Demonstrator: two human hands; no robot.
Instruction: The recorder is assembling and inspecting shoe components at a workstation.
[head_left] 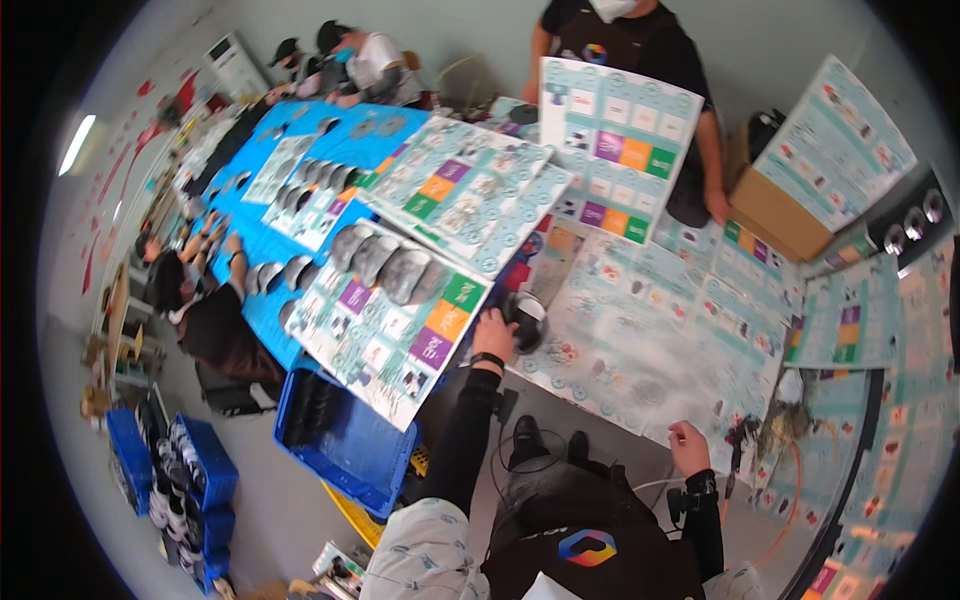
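Observation:
My left hand point(494, 336) is at the near left corner of the worktable, its fingers closed on the edge of a dark, shiny, rounded piece point(528, 322). Just left of that hand lies a printed board point(375, 345) carrying several grey curved pieces point(388, 262) in a row. Over the table's near edge, my right hand point(689, 449) is held with curled fingers; whatever might be inside them is hidden. The worktable point(640, 320) is covered in printed sheets smeared with grey dust. Right of my right hand hang dark hose fittings point(742, 432).
A blue bin point(340, 440) stands low on my left. Blue crates point(205, 460) of parts are farther left. A co-worker point(640, 50) stands across the table behind an upright printed board point(618, 150). Other people sit around a blue-covered table point(225, 250). An orange hose point(797, 490) hangs at right.

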